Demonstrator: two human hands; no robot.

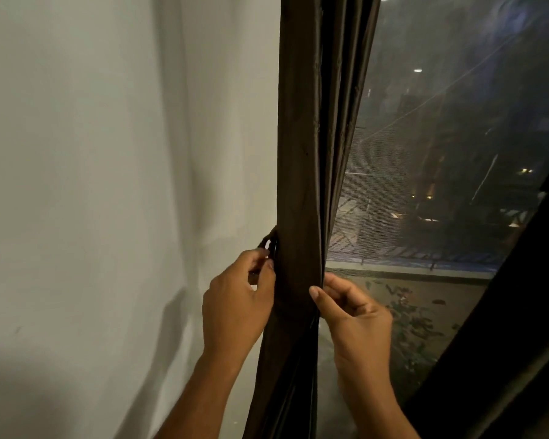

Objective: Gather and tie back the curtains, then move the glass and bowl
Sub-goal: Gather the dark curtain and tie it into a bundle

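Note:
A dark brown curtain [301, 191] hangs gathered into a narrow bundle at the left edge of the window. A dark tie-back band [293, 307] wraps across its front at hand height. My left hand [238, 299] is on the bundle's left side and pinches the loop end of the tie-back [270, 240] by the wall. On the right side my right hand [352, 308] grips the curtain's edge, thumb on the band. A second dark curtain [514, 327] slants across the lower right. No glass or bowl is in view.
A white wall [108, 185] fills the left half. The window [441, 153] shows a dark night scene with lights and a mesh screen. A ledge with plants [409, 315] lies behind the glass below.

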